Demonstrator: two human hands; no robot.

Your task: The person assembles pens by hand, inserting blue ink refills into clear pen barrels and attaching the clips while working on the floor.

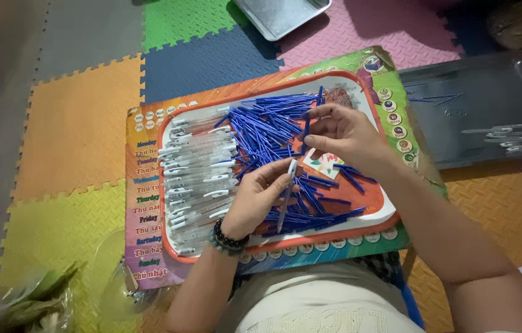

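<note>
A white tray with an orange rim rests on my lap on a colourful printed board. A heap of blue pen refills fills its middle, and clear pen barrels with white clips lie stacked on its left side. My left hand, a bead bracelet at the wrist, holds one clear pen barrel pointing toward me. Above the refill heap, my right hand pinches one blue refill upright between thumb and fingers.
A grey tray at the right holds a few pen parts and blue refills. Another metal tray lies at the top. Coloured foam floor mats surround me. A clear plastic bag with green contents sits at the lower left.
</note>
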